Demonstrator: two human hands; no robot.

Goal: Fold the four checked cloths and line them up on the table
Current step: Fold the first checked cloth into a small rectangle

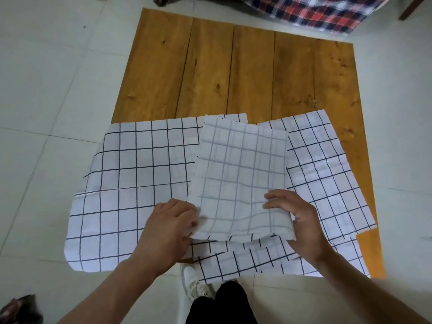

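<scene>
At lower centre, both hands pinch a folded checked cloth (240,181): left hand (171,226) its left corner, right hand (295,218) its right. Its long axis runs toward the frame's top, over flat cloths (131,183) on the wooden table (233,71).

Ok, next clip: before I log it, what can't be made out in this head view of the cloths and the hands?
- Cloth count: spread cloths overlap under the folded cloth, so four cannot be confirmed.
- Left hand: fingertips blurred at the cloth's edge.
- Right hand: only the thumb shows on top; fingers hidden beneath.
- Table: near edge covered by cloths.
- Red plaid fabric: cut off by the top edge.
</scene>
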